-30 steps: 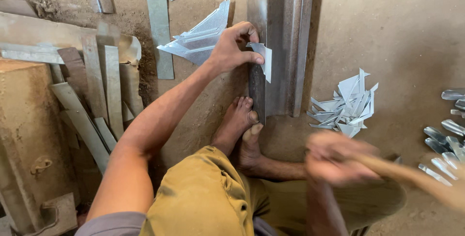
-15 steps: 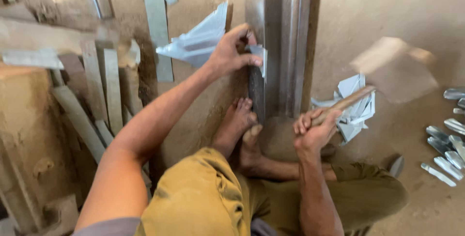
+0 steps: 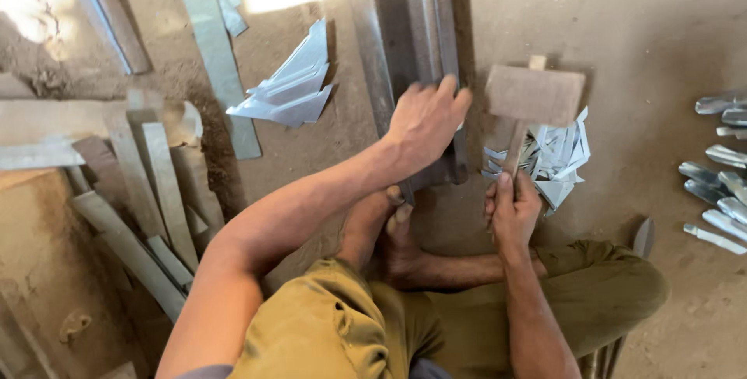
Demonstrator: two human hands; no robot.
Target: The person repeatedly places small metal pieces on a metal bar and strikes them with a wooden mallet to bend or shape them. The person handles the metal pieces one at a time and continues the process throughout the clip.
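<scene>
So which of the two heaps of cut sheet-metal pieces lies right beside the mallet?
The heap right of the steel bar, just under the wooden mallet held in the right hand. The other heap lies left of the bar, beyond the left hand.

Wooden mallet [image 3: 534, 96] matt; metal bar [image 3: 416, 44] dull; sheet-metal offcuts [image 3: 289, 87] shiny.

Right hand [image 3: 512, 212] holds wooden mallet [image 3: 534, 96]; left hand [image 3: 424, 121] presses steel bar [image 3: 420, 44].

metal beam [image 3: 412, 52] in the middle, folded sheets [image 3: 292, 87] left, cut scraps [image 3: 556, 165] right, blades [image 3: 720, 184] far right
</scene>
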